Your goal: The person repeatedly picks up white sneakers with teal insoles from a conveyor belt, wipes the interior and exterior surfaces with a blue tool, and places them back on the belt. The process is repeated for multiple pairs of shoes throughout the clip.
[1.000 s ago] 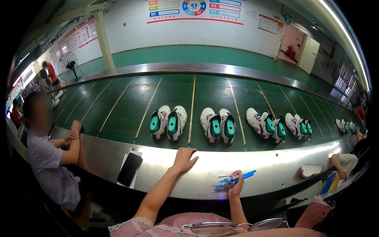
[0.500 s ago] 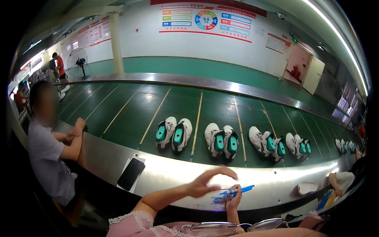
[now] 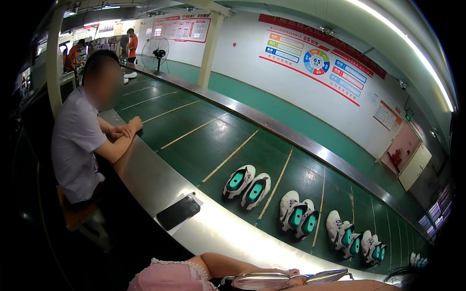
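My left forearm reaches right along the lower edge, below a pink sleeve with a lace trim. Eyeglasses in front cover most of both hands, so the left fingers cannot be made out. At the far end of that arm a few knuckles of my right hand seem to show, closed. Beside them peeks a sliver of blue pens, which the right hand grips; their number is hidden. The nearest thing beyond is the metal ledge of the conveyor.
Pairs of white shoes with green inserts stand on the green belt. A black phone lies on white paper at the ledge. To the left a seated co-worker rests folded arms on the ledge. A fan stands farther back.
The view has swung left and tilted, so the shoes sit farther right and lower. My left hand, raised and open before, has dropped low behind the eyeglasses, and the blue pens are mostly hidden.
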`<action>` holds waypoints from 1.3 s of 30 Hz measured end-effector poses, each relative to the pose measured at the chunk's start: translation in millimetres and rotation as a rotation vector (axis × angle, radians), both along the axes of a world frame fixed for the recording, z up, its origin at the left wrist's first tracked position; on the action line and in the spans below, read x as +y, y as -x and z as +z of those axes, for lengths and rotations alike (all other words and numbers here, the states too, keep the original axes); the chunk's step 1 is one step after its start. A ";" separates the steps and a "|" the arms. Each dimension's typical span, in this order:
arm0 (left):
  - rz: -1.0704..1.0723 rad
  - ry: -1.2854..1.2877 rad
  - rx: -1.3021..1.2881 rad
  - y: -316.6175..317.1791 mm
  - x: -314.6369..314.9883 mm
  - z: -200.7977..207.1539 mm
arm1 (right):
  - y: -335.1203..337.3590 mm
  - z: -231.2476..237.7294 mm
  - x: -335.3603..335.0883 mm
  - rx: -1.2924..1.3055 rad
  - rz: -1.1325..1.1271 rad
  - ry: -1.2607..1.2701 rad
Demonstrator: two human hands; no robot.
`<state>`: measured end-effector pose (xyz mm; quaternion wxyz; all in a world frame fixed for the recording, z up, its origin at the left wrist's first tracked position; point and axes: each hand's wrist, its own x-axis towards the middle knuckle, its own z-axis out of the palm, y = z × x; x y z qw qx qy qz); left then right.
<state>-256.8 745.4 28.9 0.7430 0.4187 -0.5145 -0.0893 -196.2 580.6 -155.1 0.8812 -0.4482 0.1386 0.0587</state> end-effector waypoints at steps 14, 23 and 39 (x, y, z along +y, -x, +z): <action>0.108 -0.123 0.118 18.6 79.9 -26.7 | -87.8 12.4 78.3 0.131 0.918 -0.343; -0.138 -0.101 0.167 4.5 70.4 -51.1 | -99.9 0.0 79.3 0.156 1.082 -0.504; -0.295 -0.018 0.172 -13.2 48.9 -66.4 | -100.5 3.1 78.7 0.150 1.089 -0.367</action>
